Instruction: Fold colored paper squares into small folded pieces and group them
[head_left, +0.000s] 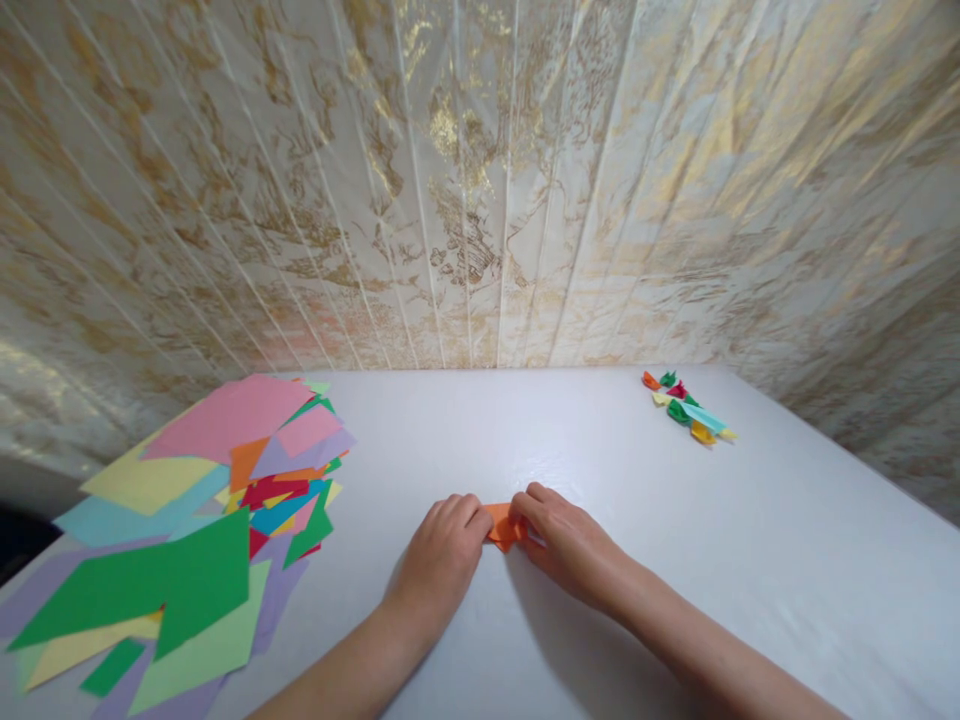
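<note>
A small folded piece of orange paper lies low over the white table, between my two hands. My left hand is closed on its left end, with the thumb and fingers together. On the right end, my right hand pinches the paper with curled fingers. Part of the paper is hidden behind the fingers of both hands, so its full shape does not show.
Overlapping coloured paper sheets and scraps cover the table's left side, with a big green sheet and a pink sheet among them. Several small folded paper pieces sit at the back right. A patterned curtain hangs behind the table.
</note>
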